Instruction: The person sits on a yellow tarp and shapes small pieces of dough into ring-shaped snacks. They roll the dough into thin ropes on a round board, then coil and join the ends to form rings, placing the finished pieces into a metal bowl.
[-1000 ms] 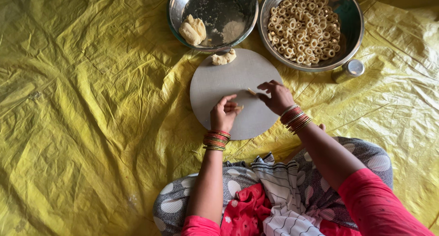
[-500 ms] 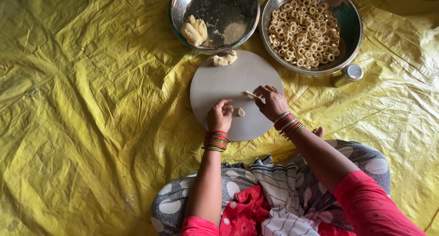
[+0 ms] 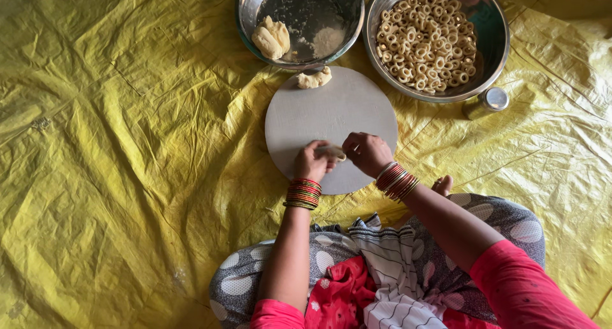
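My left hand [image 3: 311,161] and my right hand [image 3: 365,152] meet over the near part of a round pale board [image 3: 331,112]. Between their fingertips they pinch a small strip of pale dough [image 3: 334,152]. Both wrists carry stacks of red and gold bangles. A separate small lump of dough [image 3: 313,80] lies at the board's far edge. Beyond the board, a steel bowl [image 3: 299,20] holds a bigger dough lump and some flour, and a second steel bowl [image 3: 440,39] is filled with several small dough rings.
Everything sits on a crumpled yellow plastic sheet [image 3: 115,163] spread over the floor. A small steel cup [image 3: 486,102] lies on its side next to the ring bowl. My knees, under dotted and striped cloth, are at the bottom edge.
My hands have drawn together and a little toward me, and now both pinch the dough strip. The view has shifted slightly; bowls and board stay put.
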